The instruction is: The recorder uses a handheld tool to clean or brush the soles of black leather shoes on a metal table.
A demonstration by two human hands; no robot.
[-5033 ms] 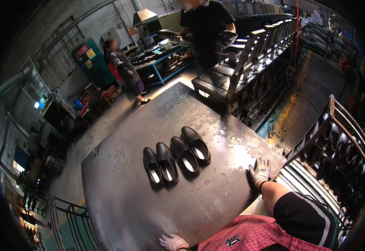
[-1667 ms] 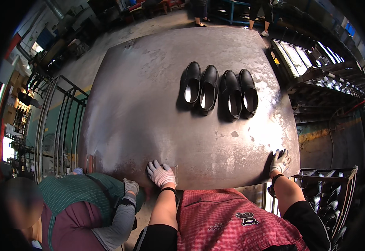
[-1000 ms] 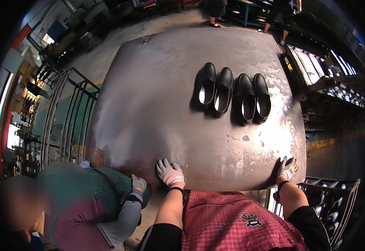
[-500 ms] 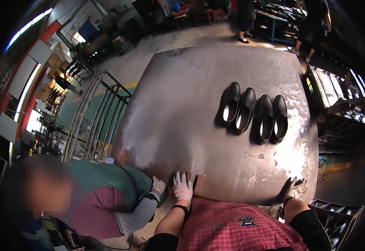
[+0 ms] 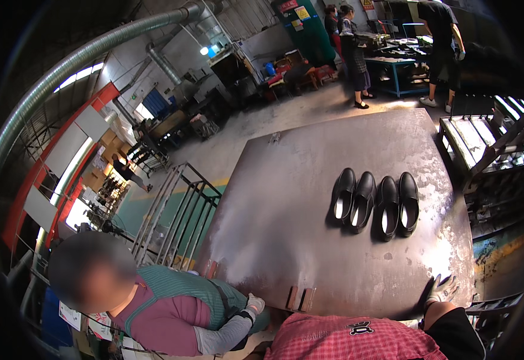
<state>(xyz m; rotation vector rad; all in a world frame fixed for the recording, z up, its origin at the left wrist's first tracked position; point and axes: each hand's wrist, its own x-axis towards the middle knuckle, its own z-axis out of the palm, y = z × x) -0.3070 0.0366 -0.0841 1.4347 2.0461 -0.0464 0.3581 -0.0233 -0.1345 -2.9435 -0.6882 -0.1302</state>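
Observation:
My right hand (image 5: 443, 290), in a pale work glove with bare fingertips, rests on the near right edge of a large worn metal table (image 5: 286, 180). Its fingers are spread and nothing is in them. Beyond that hand two pairs of black slip-on shoes stand side by side, a left pair (image 5: 364, 196) and a right pair (image 5: 388, 201), toes pointing away and pale insoles showing. My left hand is out of sight below my red checked top. Two small brown strips (image 5: 292, 297) lie at the table's near edge.
Close on my left stands a co-worker (image 5: 172, 315) in a green vest, one gloved hand near the table edge. A metal rack (image 5: 181, 210) is left of the table, another rack (image 5: 484, 144) right. Several people stand by a blue-framed workbench (image 5: 397, 78) behind.
The view has tilted up, showing more of the workshop. My left hand has left the table's near edge and dropped out of sight. My right hand stays on the table; the shoes have not moved.

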